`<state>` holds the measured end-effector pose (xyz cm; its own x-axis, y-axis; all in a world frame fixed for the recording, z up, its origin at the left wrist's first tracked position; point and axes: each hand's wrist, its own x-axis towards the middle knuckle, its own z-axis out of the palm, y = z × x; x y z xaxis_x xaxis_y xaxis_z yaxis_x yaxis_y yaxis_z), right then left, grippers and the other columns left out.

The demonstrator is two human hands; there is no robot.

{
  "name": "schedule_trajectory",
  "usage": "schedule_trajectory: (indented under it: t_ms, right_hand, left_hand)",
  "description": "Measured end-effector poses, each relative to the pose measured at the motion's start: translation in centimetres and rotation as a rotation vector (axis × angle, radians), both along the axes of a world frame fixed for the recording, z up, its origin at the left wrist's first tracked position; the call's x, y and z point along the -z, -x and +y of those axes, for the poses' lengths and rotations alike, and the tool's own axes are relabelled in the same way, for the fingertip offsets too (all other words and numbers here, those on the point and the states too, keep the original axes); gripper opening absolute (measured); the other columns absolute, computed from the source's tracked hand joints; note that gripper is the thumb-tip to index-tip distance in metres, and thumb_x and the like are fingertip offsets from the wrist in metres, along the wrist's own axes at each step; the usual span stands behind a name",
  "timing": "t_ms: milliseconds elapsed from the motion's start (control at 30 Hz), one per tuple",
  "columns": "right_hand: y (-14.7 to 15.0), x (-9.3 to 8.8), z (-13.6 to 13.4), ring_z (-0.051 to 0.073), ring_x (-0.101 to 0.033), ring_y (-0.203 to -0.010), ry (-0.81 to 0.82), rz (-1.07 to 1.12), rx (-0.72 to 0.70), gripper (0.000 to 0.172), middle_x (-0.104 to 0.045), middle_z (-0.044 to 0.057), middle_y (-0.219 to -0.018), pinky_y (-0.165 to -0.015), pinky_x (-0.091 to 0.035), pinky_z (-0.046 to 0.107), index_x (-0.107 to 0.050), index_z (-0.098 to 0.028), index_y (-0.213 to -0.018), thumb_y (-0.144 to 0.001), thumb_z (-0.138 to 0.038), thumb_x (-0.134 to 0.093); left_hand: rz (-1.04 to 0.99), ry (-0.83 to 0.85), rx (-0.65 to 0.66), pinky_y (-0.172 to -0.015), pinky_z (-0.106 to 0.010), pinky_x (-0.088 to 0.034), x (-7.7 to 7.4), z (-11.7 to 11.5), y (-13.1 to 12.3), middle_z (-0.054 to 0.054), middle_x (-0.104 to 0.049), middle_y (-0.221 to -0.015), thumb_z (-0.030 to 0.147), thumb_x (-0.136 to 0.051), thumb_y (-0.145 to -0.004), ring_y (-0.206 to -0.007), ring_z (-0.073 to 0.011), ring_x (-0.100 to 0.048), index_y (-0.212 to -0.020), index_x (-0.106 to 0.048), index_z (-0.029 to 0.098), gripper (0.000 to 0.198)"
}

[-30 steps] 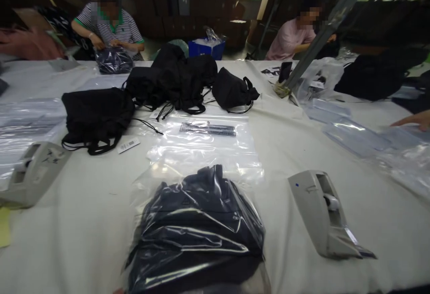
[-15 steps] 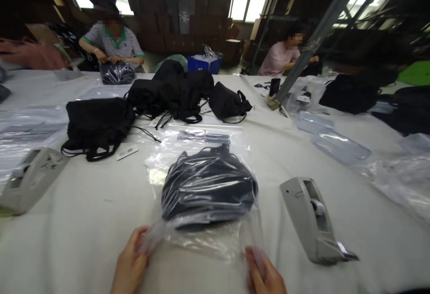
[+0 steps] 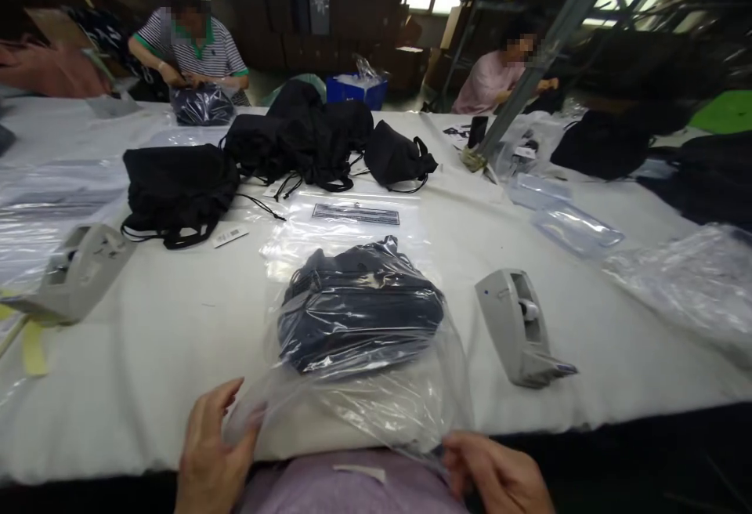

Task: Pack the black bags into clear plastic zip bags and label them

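A dark drawstring bag point(image 3: 352, 310) lies inside a clear plastic bag point(image 3: 381, 412) on the table before me. The plastic bag's loose near end reaches to the table's front edge. At its near left corner is my left hand point(image 3: 215, 447), thumb and fingers spread apart, with the film against the thumb. On the other side, my right hand point(image 3: 493, 467) has its fingers closed on the near right edge of the plastic bag. Printed text point(image 3: 356, 214) shows on clear film beyond the dark bag.
A tape dispenser point(image 3: 522, 326) stands to the right, another tape dispenser point(image 3: 82, 271) to the left. Several black drawstring bags point(image 3: 182, 185) lie farther back. Clear film point(image 3: 687, 279) is heaped at right. A slanted metal post point(image 3: 546, 59) rises from the table. Two people point(image 3: 203, 56) work across it.
My view has tipped downward, bringing the table's front edge into sight. My left hand's fingers have opened from their grip on the plastic bag. The bag's near end now spreads closer to me.
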<state>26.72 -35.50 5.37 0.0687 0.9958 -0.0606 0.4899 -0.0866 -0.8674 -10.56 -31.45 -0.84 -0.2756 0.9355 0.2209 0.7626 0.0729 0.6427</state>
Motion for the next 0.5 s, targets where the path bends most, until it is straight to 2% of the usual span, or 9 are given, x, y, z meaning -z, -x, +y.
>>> schedule_trajectory:
  t_ms: [67,133,233,300,400,500]
  right_hand:
    - [2.7,0.6,2.8,0.020,-0.069,-0.074,-0.105,-0.068,-0.284,0.034,-0.072,0.006,-0.078,-0.072,-0.058,0.029,-0.072,-0.019,-0.095,-0.097,-0.033,-0.042]
    - [5.4,2.4,5.9,0.023,-0.067,-0.095,-0.231,-0.231,-0.440,0.034,-0.070,0.011,-0.104,-0.085,-0.056,0.035,-0.067,-0.018,-0.114,-0.093,-0.019,-0.040]
    - [9.0,5.2,9.9,0.029,-0.063,-0.107,-0.338,-0.501,-0.534,0.054,-0.065,0.014,-0.119,-0.090,-0.054,0.042,-0.056,-0.015,-0.132,-0.080,-0.005,-0.044]
    - [10.9,6.5,11.7,0.033,-0.062,-0.109,-0.382,-0.573,-0.546,0.066,-0.064,0.013,-0.125,-0.090,-0.055,0.043,-0.049,-0.016,-0.139,-0.075,-0.002,-0.048]
    - [12.1,7.2,12.9,0.033,-0.061,-0.110,-0.473,-0.562,-0.547,0.063,-0.062,0.009,-0.130,-0.088,-0.056,0.043,-0.051,-0.021,-0.137,-0.077,-0.003,-0.051]
    - [10.5,6.5,12.0,0.029,-0.067,-0.099,-0.545,-0.571,-0.495,0.047,-0.068,0.012,-0.117,-0.082,-0.058,0.039,-0.057,-0.019,-0.129,-0.084,-0.009,-0.049]
  left_hand:
    - [0.014,-0.110,0.158,-0.095,-0.039,-0.049,-0.5,0.7,-1.6,-0.011,-0.062,-0.112,0.044,-0.057,-0.087,-0.102,-0.0255,-0.061,-0.122,-0.055,0.021,0.042]
    - [-0.031,-0.149,0.330,-0.093,-0.033,-0.050,-0.4,1.2,-2.8,-0.009,-0.065,-0.104,0.033,-0.050,-0.093,-0.097,-0.0208,-0.064,-0.122,-0.057,0.023,0.031]
    - [-0.061,-0.215,0.516,-0.077,-0.023,-0.054,0.5,1.9,-3.0,-0.006,-0.069,-0.086,0.024,-0.046,-0.096,-0.080,-0.0164,-0.068,-0.116,-0.063,0.023,0.027]
    - [-0.051,-0.250,0.593,-0.071,-0.020,-0.055,1.0,2.2,-2.3,-0.005,-0.069,-0.082,0.023,-0.048,-0.095,-0.075,-0.0157,-0.069,-0.118,-0.064,0.024,0.028]
    - [-0.046,-0.270,0.608,-0.070,-0.018,-0.055,1.8,2.1,-0.6,-0.004,-0.071,-0.084,0.024,-0.050,-0.094,-0.077,-0.0156,-0.070,-0.122,-0.064,0.026,0.031]
    - [-0.020,-0.323,0.434,-0.074,-0.020,-0.056,3.0,1.6,1.2,-0.002,-0.071,-0.086,0.031,-0.056,-0.091,-0.079,-0.0172,-0.070,-0.117,-0.065,0.029,0.028]
